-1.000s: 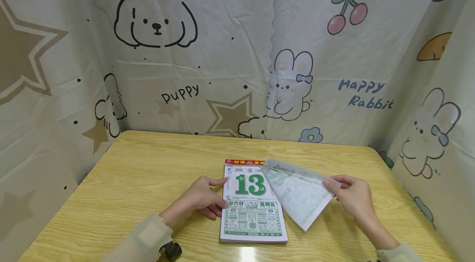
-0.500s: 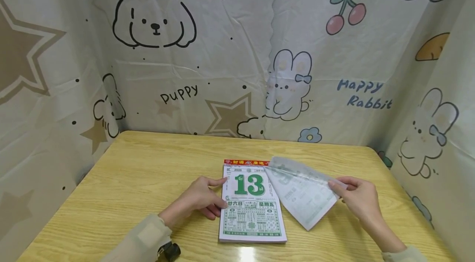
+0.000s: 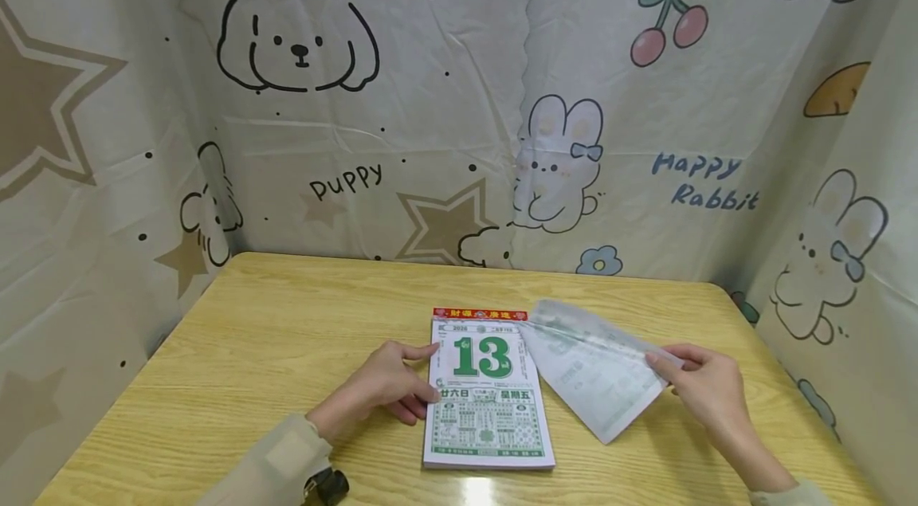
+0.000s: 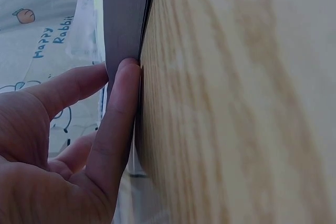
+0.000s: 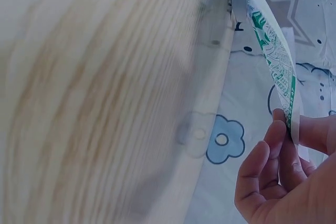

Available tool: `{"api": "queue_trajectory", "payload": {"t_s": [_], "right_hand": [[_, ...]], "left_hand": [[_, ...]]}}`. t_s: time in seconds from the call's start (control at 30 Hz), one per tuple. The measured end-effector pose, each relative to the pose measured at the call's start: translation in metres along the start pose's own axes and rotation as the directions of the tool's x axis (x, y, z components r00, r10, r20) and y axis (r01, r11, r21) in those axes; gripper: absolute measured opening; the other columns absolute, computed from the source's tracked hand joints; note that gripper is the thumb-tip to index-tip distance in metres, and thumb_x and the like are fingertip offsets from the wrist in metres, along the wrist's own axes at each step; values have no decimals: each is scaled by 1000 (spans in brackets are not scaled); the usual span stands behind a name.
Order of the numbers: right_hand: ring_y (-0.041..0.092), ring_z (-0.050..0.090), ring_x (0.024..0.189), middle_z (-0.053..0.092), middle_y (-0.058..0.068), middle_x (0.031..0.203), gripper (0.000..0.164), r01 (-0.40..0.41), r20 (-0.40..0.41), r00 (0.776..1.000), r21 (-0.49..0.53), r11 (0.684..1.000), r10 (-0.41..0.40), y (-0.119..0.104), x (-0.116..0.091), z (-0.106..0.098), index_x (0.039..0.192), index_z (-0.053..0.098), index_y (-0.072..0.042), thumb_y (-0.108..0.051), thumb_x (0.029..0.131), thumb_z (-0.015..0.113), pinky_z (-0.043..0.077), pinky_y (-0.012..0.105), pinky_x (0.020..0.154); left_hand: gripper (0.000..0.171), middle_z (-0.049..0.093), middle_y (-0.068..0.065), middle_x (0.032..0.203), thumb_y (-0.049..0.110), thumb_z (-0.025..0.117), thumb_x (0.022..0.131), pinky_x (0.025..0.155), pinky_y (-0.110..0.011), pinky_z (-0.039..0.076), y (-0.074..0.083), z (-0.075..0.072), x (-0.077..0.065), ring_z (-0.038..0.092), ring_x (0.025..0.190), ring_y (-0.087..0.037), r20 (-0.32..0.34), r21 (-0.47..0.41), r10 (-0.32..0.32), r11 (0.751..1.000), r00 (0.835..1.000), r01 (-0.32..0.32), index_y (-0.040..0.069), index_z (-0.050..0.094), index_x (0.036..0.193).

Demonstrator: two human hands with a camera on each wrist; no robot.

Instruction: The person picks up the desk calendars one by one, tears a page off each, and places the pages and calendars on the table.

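Note:
A tear-off calendar [image 3: 488,410] lies flat on the table, with a red header strip [image 3: 479,314] and a large green "13" on its top page. My left hand [image 3: 390,380] rests against its left side. In the left wrist view, fairly straight fingers [image 4: 123,85] press on the edge of the page block. To the right, my right hand [image 3: 706,382] pinches the corner of a thin loose page [image 3: 595,370] between thumb and fingers. Green print shows on the page's underside in the right wrist view. Whether its left corner still touches the calendar, I cannot tell.
The yellow wood-grain table [image 3: 301,315] extends around the calendar. A cloth backdrop [image 3: 445,92] with cartoon prints hangs behind it and along both sides. A small black object [image 3: 331,484] is at my left sleeve [image 3: 276,462].
My right hand has moved right, drawing the page away from the calendar and uncovering the right end of the red strip. The left hand stays at the calendar's side.

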State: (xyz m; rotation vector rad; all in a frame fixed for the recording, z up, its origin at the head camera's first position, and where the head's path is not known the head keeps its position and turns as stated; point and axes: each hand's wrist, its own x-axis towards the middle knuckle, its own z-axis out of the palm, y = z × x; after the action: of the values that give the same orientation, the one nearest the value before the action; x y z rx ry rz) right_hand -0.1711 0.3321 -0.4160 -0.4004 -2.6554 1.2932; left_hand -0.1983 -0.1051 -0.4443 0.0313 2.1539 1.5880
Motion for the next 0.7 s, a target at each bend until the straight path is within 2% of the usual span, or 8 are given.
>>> {"api": "queue_trajectory", "payload": {"t_s": [0.3,0.7], "right_hand": [[11,65,70,76,7,89,47,-29,-24,999,9,1000,29,7,-1,-11,124,69,13,-25,98,79,58,26,58],[10,67,69,78,11,92,43,-26,-59,998,58,998,29,5,-3,-12,124,68,14,-19,98,78,61,27,59]], "left_hand": [[84,75,-16,77,1,88,82,54,-40,65,1,-1,-1,71,57,-23,3,12,5,1000,1000,-5,8,50,157],[84,75,-15,77,2,88,82,54,-39,65,0,-1,-1,72,57,-23,12,7,15,1000,1000,-15,8,50,157]]}}
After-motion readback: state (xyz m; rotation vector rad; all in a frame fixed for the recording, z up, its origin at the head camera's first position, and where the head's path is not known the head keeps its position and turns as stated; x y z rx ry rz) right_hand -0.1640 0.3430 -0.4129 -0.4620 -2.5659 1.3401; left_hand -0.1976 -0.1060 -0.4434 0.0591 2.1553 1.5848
